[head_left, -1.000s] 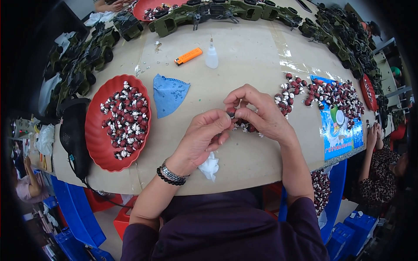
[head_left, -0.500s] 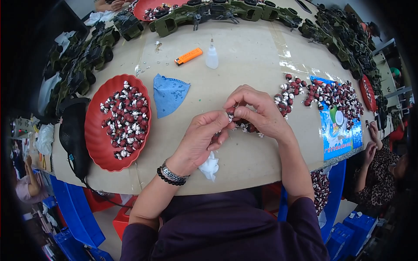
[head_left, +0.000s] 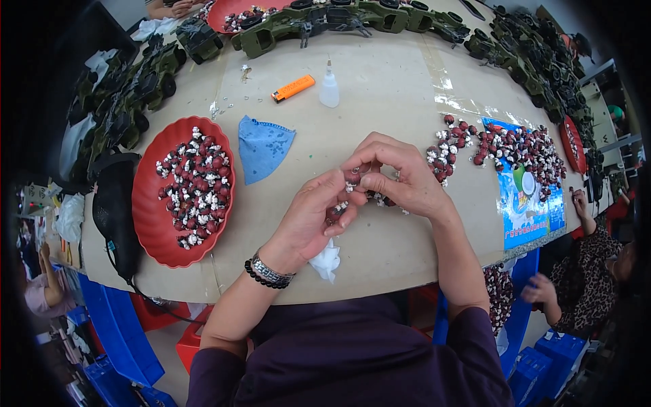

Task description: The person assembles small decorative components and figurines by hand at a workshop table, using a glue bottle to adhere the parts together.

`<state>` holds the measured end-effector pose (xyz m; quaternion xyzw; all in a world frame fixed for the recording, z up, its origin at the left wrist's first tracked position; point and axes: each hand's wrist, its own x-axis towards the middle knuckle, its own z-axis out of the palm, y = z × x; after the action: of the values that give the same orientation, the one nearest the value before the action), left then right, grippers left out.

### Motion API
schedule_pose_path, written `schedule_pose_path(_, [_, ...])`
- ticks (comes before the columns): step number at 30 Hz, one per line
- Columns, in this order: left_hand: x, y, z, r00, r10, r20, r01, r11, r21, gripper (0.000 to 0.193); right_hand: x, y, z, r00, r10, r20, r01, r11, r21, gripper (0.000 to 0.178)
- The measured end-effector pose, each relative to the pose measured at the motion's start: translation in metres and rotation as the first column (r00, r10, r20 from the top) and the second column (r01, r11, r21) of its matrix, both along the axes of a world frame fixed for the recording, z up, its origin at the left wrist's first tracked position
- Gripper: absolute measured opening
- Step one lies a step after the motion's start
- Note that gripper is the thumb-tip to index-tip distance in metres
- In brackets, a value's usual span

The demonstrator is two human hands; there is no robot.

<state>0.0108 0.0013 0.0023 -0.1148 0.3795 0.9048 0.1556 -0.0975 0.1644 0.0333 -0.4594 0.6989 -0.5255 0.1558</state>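
Note:
Over the middle of the table, my left hand (head_left: 313,210) and my right hand (head_left: 405,178) meet at the fingertips. Between them is a small dark-red and white figure (head_left: 352,179), pinched by my right thumb and fingers and partly hidden. In the curled fingers of my left hand sits another small red-and-white figure (head_left: 337,209). A few more such pieces (head_left: 381,199) lie on the table beneath my right hand. Beside my left wrist is a crumpled white tissue (head_left: 326,262).
At left, a red scalloped tray (head_left: 145,203) holds several figures, beside a black pouch (head_left: 112,210). Ahead lie a blue cloth (head_left: 264,150), an orange lighter (head_left: 293,89) and a small dropper bottle (head_left: 329,91). Green toy vehicles (head_left: 261,37) line the back. A blue sheet (head_left: 519,217) with figures lies right.
My fingertips have shifted slightly, and more of the figure in my left fingers shows. At right, a co-worker's hand has dropped lower and is blurred.

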Motion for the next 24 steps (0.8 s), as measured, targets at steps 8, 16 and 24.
schedule_pose_path(8, [-0.001, 0.000, 0.000, 0.999, -0.020, 0.025, 0.021, 1.000, -0.005, 0.036, 0.004, -0.001, -0.003, 0.988, -0.048, 0.146, 0.046, 0.999, 0.017, 0.016])
schedule_pose_path(16, [-0.001, 0.000, 0.002, 0.999, -0.024, 0.024, 0.024, 1.000, 0.010, 0.038, 0.004, -0.001, -0.001, 0.989, -0.069, 0.132, 0.064, 0.997, 0.046, 0.015])
schedule_pose_path(24, [-0.002, -0.007, 0.005, 0.978, 0.207, 0.013, -0.207, 0.975, 0.075, 0.036, -0.007, 0.016, 0.012, 0.954, 0.036, -0.299, 0.045, 0.965, 0.259, 0.033])
